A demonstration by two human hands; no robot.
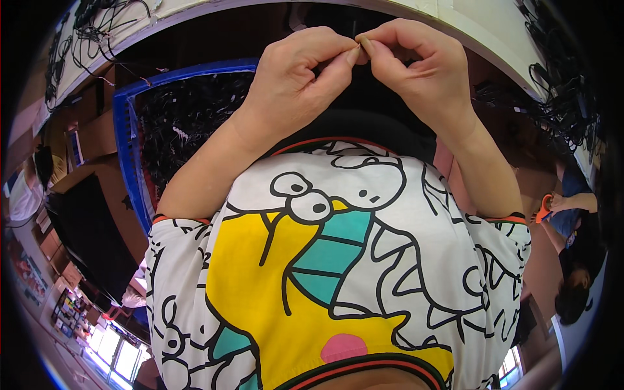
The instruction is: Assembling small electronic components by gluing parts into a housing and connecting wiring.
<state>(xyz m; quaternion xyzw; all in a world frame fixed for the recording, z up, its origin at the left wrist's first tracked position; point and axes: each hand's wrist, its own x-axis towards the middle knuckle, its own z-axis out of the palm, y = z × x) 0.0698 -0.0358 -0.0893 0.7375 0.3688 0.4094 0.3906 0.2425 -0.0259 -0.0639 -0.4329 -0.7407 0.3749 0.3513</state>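
Observation:
My left hand point(305, 75) and my right hand point(422, 68) meet at the top middle, just in front of the table's edge. Both are closed in a pinch, thumb against forefinger, and their fingertips almost touch. A tiny bit of something pale shows between the tips, too small to name. Below the left forearm is a blue crate point(123, 123) filled with a tangle of black cables point(185, 123).
The pale table point(195, 8) curves across the top. Bundles of black cables lie on it at the left point(97, 26) and right point(559, 84). At the far right sits another person, whose hand point(556, 203) holds an orange object point(543, 208). Cardboard boxes point(97, 133) stand at the left.

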